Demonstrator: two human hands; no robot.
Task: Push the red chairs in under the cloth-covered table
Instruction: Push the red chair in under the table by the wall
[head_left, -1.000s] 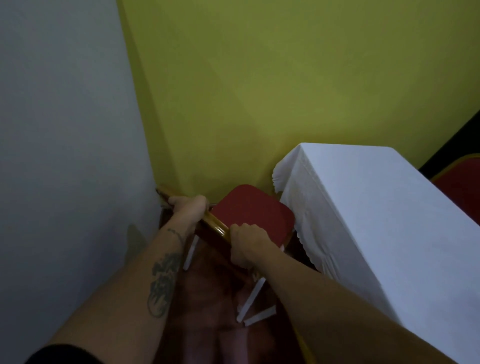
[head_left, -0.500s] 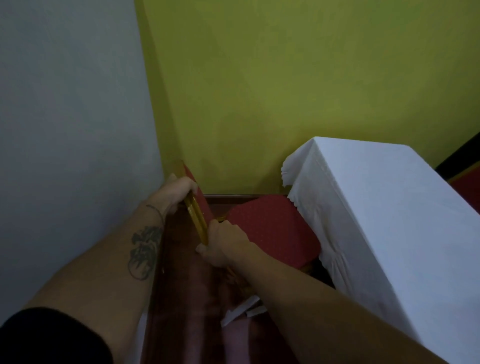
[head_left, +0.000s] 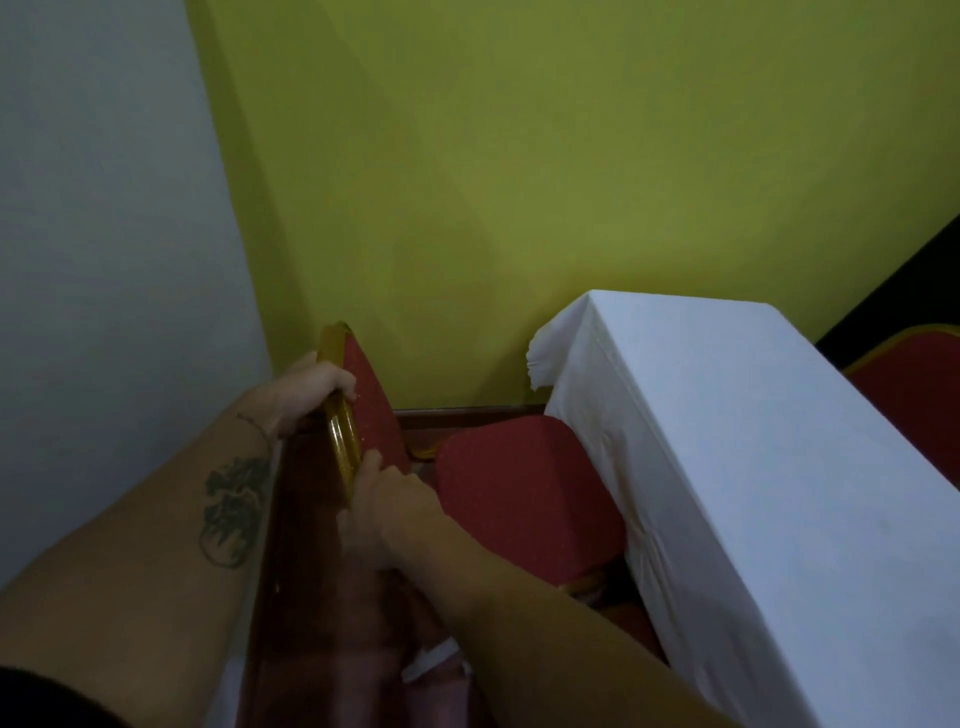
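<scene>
A red chair (head_left: 524, 499) with a gold frame faces the table, its seat edge touching the hanging white cloth. The cloth-covered table (head_left: 769, 467) fills the right side. My left hand (head_left: 311, 387) grips the far part of the chair's gold top rail. My right hand (head_left: 387, 506) grips the near part of the same rail, by the backrest (head_left: 371, 410). A second red chair (head_left: 914, 395) shows behind the table at the right edge.
A grey wall (head_left: 104, 234) stands close on the left and a yellow-green wall (head_left: 519, 182) straight ahead; they meet in a corner just behind the chair. The dark red floor (head_left: 322, 623) runs between the grey wall and the table.
The chair has turned and slid right toward the table, its seat now against the hanging cloth. Both hands stayed on the top rail.
</scene>
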